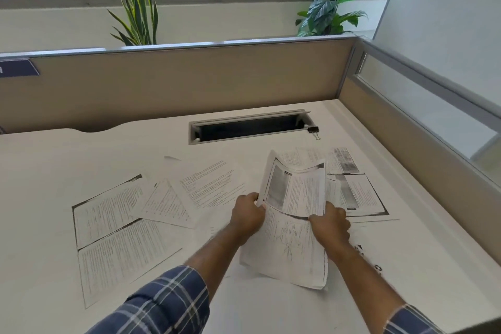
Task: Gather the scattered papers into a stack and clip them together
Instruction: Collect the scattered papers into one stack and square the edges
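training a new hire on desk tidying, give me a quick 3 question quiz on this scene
1. True or false: the binder clip is already on the held papers.
2. Which hand grips the held papers? A) left hand only B) right hand only C) both
3. Fill in: the binder clip lies by the right end of the cable ____.

Key:
1. False; it lies on the desk, apart from them.
2. C
3. slot

Blue plaid sleeves (pixel 168 304) with white lines, rolled up, forearms and hands bare
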